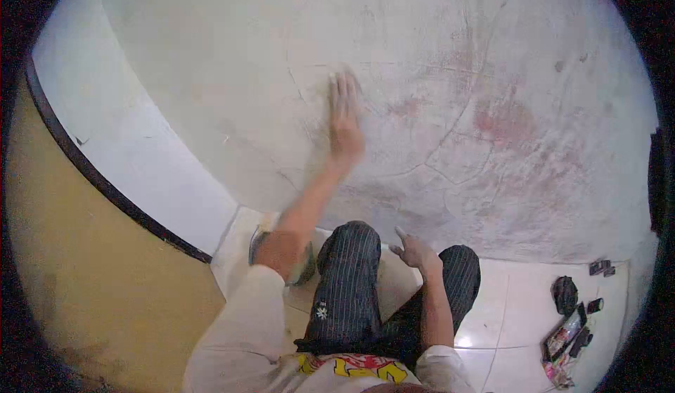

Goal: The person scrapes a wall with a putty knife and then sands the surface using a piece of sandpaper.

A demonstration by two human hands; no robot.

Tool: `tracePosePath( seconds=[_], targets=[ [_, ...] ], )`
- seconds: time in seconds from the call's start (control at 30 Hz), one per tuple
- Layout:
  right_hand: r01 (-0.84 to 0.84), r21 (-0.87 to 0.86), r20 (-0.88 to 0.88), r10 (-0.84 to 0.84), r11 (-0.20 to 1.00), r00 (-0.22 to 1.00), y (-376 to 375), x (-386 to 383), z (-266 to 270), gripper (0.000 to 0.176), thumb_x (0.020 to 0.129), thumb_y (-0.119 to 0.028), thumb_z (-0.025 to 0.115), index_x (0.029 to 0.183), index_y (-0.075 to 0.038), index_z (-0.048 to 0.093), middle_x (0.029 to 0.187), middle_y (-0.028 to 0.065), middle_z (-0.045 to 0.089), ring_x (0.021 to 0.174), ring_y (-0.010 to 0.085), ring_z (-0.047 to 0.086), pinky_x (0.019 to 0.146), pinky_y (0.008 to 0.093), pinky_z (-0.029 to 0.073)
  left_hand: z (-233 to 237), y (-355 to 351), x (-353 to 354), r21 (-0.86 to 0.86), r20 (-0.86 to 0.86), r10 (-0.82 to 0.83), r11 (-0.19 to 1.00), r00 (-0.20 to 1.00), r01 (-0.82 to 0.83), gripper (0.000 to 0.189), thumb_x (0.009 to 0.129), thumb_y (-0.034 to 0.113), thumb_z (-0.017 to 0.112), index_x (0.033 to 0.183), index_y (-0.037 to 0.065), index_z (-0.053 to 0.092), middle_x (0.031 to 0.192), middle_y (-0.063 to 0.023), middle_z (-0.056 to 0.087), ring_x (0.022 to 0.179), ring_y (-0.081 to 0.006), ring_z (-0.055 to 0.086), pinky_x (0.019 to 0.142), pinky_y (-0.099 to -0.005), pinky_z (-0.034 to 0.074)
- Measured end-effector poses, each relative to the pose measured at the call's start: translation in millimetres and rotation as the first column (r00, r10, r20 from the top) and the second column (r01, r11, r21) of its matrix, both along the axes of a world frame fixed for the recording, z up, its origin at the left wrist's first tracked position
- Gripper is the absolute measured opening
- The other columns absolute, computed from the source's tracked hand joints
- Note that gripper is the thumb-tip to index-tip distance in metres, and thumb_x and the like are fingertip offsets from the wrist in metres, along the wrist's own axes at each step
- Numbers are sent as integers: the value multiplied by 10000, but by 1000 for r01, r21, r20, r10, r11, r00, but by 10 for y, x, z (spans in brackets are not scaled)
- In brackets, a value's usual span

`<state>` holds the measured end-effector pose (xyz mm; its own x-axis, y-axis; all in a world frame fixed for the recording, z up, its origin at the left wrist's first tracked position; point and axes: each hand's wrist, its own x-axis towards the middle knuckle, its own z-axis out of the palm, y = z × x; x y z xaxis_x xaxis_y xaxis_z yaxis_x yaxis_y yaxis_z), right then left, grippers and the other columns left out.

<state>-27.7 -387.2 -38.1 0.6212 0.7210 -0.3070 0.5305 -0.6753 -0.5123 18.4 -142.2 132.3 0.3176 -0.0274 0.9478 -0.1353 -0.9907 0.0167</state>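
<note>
My left hand (344,122) reaches up to the cracked, grey-white wall (394,34). Its fingers are stretched out and lie flat against the surface, slightly blurred. Whether anything thin is under the palm is hidden. Low in front of the wall, my right hand (417,254) hovers beside my right knee (460,273), fingers apart and holding nothing that I can see. Reddish stains (503,120) and branching cracks (450,140) mark the wall to the right of my left hand.
A round container (304,266) stands partly hidden behind my left forearm. White floor tiles (485,308) extend to the right, where a black pouch (564,294) and several small items lie. A dark curved edge (119,192) borders a tan surface (105,273) at left.
</note>
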Motion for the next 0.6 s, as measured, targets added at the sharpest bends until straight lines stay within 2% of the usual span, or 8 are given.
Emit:
tracePosePath(
  seconds=[0.07,0.1,0.17,0.23,0.3,0.4,0.5,0.6],
  targets=[
    [-15,-59,-1,15,998,1000,-14,-14,-44,674,941,-443,494,1453,-59,282,1371,245,451,1264,400,436,1052,462,362,-408,-13,-28,24,-26,54,998,998,-53,645,902,0,440,1496,61,196,1555,-168,165,1443,-337,109,1167,-426,169],
    [-24,-44,27,25,999,999,-27,-19,-81,675,941,-449,490,1452,-57,286,1371,246,451,1264,401,435,1053,461,361,-298,5,21,16,-5,54,998,999,-54,645,902,0,440,1496,61,196,1555,-168,165,1443,-337,109,1167,-426,169],
    [-20,-12,24,20,1000,1000,-40,52,-134,686,939,-458,489,1457,-63,277,1366,254,453,1260,402,440,1055,459,358,135,103,39,-80,-48,57,995,997,-61,639,915,14,431,1499,60,177,1552,-169,173,1441,-339,117,1164,-437,170],
    [-9,-28,24,10,1000,1000,-40,115,-145,689,940,-452,489,1463,-67,260,1357,258,460,1257,402,443,1050,459,363,1046,88,-37,-65,108,33,998,994,-26,589,945,54,402,1494,55,191,1545,-172,194,1437,-343,133,1162,-430,181],
    [-7,-25,14,7,1000,1000,-32,96,-61,691,942,-429,494,1468,-62,238,1324,268,487,1238,406,460,1029,456,383,1768,158,-52,-163,129,-45,984,991,66,569,957,64,385,1493,54,193,1535,-179,217,1429,-351,155,1160,-433,184],
    [49,-29,5,-49,998,999,-21,155,-44,669,941,-414,501,1456,-55,271,1308,271,499,1226,411,470,1016,454,393,1962,140,-107,-67,72,100,993,992,-95,495,1014,138,318,1463,-35,201,1536,-199,183,1429,-373,115,1190,-427,92],
    [47,-25,-12,-47,999,999,-64,133,59,655,943,-412,498,1452,-59,286,1291,282,506,1216,414,477,1011,454,396,1219,169,27,-68,180,9,998,984,4,531,964,73,356,1478,33,227,1545,-170,183,1439,-336,114,1160,-432,210],
    [25,11,40,-25,1000,999,-50,91,-20,637,948,-402,486,1447,-57,293,1282,286,509,1215,412,478,1010,457,395,59,84,-52,57,-13,106,993,994,-105,552,935,37,368,1470,9,238,1532,-191,211,1426,-360,164,1158,-431,213]
  ],
)
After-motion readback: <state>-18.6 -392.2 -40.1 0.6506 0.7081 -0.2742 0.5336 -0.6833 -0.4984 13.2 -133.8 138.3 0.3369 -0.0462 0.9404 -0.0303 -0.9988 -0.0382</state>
